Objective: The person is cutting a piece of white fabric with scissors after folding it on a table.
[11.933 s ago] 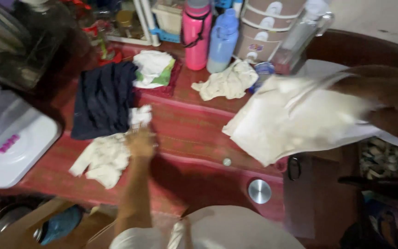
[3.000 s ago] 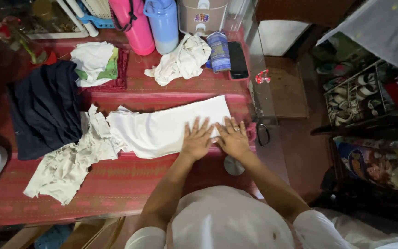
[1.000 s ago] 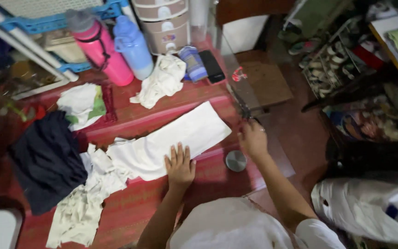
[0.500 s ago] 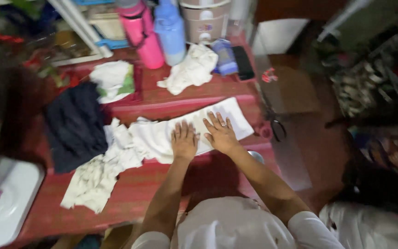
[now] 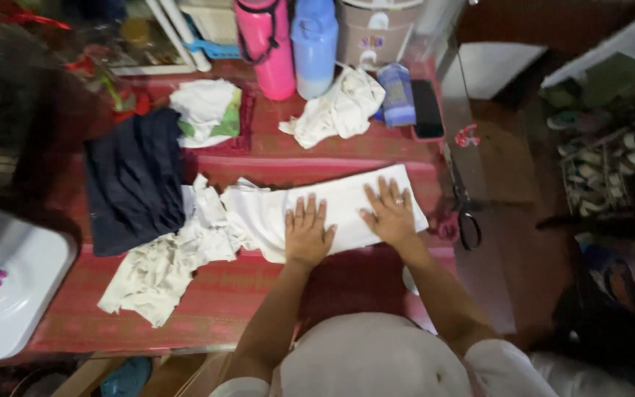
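Note:
A white cloth (image 5: 336, 206), folded into a long strip, lies across a red woven mat (image 5: 229, 301). My left hand (image 5: 307, 231) rests flat on its middle with fingers spread. Flat on the strip's right end presses my right hand (image 5: 389, 212), a ring on one finger. Neither hand grips anything. A crumpled cream cloth (image 5: 163, 265) spreads out from the strip's left end.
A dark navy garment (image 5: 134, 180) lies left, a white and green cloth (image 5: 207, 110) behind it. At the back stand a pink bottle (image 5: 267, 44), a blue bottle (image 5: 313, 44) and a crumpled white rag (image 5: 336, 110). Scissors (image 5: 466, 213) lie right; a white appliance (image 5: 5, 283) sits far left.
The view shifts over the frames. My right hand came back from the mat's right edge onto the cloth beside my left hand; both hands now lie flat on the folded strip.

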